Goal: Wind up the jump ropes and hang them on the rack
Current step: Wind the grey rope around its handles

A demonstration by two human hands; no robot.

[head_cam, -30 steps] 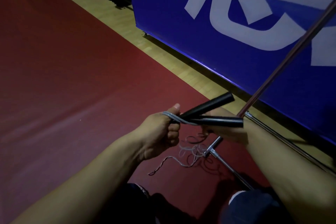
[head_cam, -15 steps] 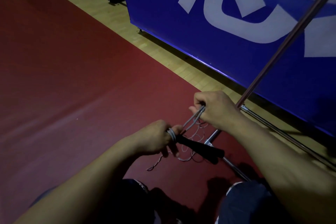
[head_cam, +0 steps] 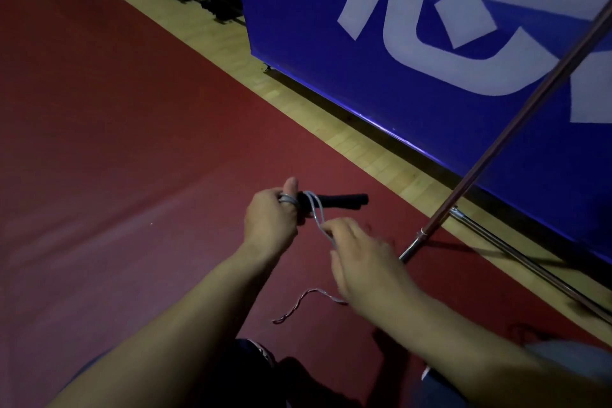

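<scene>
The left hand (head_cam: 270,220) has its grip closed round the near ends of the black cylindrical jump-rope handles (head_cam: 334,200), which are held level above the red floor (head_cam: 132,142). The thin grey cord (head_cam: 316,215) loops over the handles; the right hand (head_cam: 359,262) pinches it just below. Slack cord trails on the floor beneath the right forearm. Judged light, limp and liable to tangle or spring loose; best held at the stiff handles, cord kept taut. The metal rack pole (head_cam: 496,156) stands to the right.
</scene>
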